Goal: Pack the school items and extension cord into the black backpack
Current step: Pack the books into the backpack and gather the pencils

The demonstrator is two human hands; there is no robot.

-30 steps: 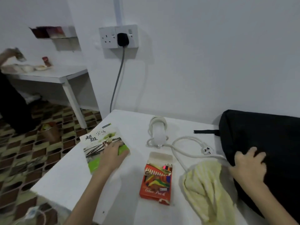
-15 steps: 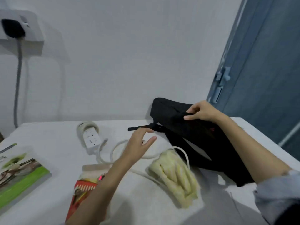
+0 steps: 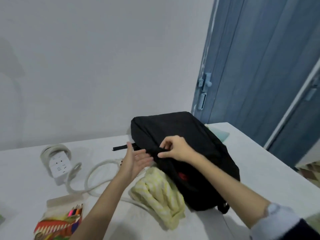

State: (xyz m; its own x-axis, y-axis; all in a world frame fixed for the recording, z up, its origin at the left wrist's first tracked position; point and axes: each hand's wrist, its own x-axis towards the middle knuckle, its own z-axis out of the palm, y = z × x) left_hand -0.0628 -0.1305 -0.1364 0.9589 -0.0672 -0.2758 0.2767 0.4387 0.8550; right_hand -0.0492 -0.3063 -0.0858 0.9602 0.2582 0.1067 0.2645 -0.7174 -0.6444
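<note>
The black backpack (image 3: 181, 135) lies flat on the white table (image 3: 251, 161), its top end toward the wall. My right hand (image 3: 174, 149) pinches a black strap or zipper pull at the backpack's left edge. My left hand (image 3: 134, 161) is open, palm up, fingers straight, just left of that edge and touching it. The white extension cord (image 3: 58, 163) with its looped cable lies to the left. An open box of coloured pencils (image 3: 58, 220) sits at the lower left. A folded yellow-and-white cloth (image 3: 157, 193) rests against the backpack's near side.
A blue door (image 3: 259, 66) with a latch stands at the right, behind the table's far corner. A pale green object (image 3: 223, 135) pokes out from behind the backpack. The white wall runs along the table's back edge.
My left hand left the green book and came over to the backpack's edge. My right hand moved from the bag's top face to pinch its strap. My view swung right; the book is out of sight.
</note>
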